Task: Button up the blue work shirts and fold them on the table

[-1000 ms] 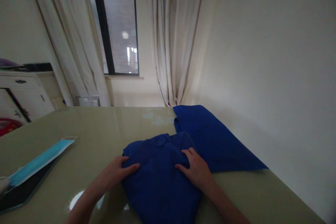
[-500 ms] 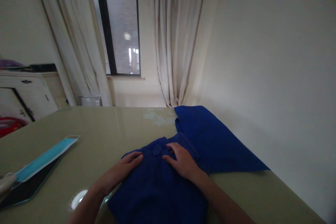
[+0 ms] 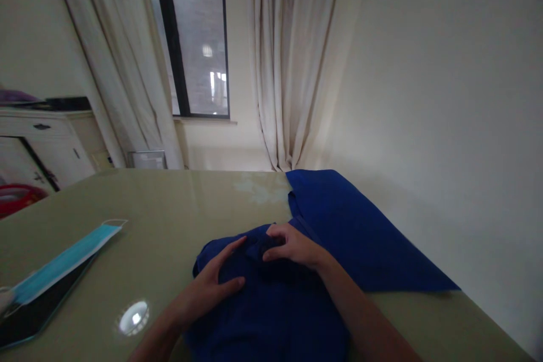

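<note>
A dark blue garment [image 3: 271, 305] lies on the pale green table top, its upper edge bunched between my hands. My left hand [image 3: 214, 280] rests on its left side, thumb and fingers spread wide. On the upper right part, my right hand [image 3: 292, 246] is curled with thumb and fingers round a gathered fold of the cloth. Shadow and the folds hide the fingertips' exact hold. More blue cloth [image 3: 360, 232] stretches from the garment toward the right edge of the table, lying flat.
A light blue face mask [image 3: 63, 266] lies over a dark flat device [image 3: 46, 305] on the left of the glossy table [image 3: 169, 203]. Behind stand a white cabinet [image 3: 55, 136], curtains [image 3: 284, 56] and a window. A wall borders the right side.
My left hand has moved slightly right and spread its fingers. My right hand has closed on the cloth, and the garment's upper edge has bunched up. The view has shifted slightly.
</note>
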